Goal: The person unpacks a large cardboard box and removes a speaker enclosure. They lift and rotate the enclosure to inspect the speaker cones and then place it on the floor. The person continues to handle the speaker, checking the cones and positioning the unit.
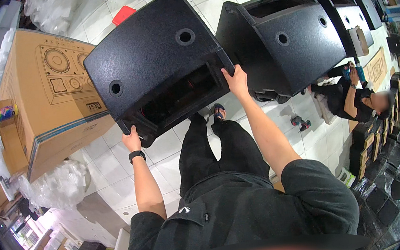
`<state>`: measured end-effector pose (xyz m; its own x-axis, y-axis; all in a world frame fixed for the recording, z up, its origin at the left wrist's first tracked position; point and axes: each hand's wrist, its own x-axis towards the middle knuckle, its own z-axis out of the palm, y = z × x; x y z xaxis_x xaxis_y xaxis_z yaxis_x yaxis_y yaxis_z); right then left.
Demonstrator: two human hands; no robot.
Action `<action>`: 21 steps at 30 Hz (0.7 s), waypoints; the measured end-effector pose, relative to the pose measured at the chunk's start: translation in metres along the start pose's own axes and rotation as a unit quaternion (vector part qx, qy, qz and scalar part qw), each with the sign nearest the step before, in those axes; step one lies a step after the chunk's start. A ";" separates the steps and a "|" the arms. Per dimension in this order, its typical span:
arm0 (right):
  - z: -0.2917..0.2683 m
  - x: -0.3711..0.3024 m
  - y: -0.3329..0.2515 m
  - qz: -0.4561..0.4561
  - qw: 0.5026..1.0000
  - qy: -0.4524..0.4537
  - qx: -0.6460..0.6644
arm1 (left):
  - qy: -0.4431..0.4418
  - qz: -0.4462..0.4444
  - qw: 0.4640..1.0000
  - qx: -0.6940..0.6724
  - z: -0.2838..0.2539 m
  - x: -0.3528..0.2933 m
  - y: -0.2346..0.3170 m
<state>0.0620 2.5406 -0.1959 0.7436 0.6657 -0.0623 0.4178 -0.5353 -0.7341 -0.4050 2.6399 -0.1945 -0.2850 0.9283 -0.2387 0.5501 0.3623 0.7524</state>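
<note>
Left hand (132,139) at 7 o'clock, right hand (237,82) at 4, both curled round black textured boxy speaker cabinet (150,56); keep force even.

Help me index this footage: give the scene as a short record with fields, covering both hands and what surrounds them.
Left hand: gripping the lower-left corner of a large black textured cabinet
Right hand: gripping the same cabinet's lower-right edge
Cabinet features: two round holes, one rectangular opening facing the wearer
Left of cabinet: large brown cardboard box printed with line drawings
Right of cabinet: row of similar black cabinets
Floor: glossy white tiles, with a small red-and-black tool
Other person: co-worker in dark clothing, at right
</note>
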 end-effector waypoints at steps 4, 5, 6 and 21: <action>-0.008 -0.014 0.011 0.001 1.000 -0.004 0.014 | 0.009 -0.021 0.999 0.041 -0.003 -0.017 -0.008; -0.010 -0.020 0.015 0.000 1.000 -0.001 0.023 | 0.013 -0.017 0.999 0.040 -0.004 -0.022 -0.010; -0.012 -0.025 0.019 -0.007 1.000 0.003 0.022 | 0.021 -0.019 0.998 0.052 -0.005 -0.028 -0.013; -0.053 -0.092 0.067 0.036 0.997 -0.038 0.052 | 0.042 0.004 0.999 -0.031 -0.012 -0.114 -0.056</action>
<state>0.0495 2.4160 -0.2037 0.7256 0.6680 -0.1653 0.3065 -0.5288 -0.7914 -0.4125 2.5132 -0.2018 -0.3459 0.9204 -0.1821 0.5033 0.3458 0.7919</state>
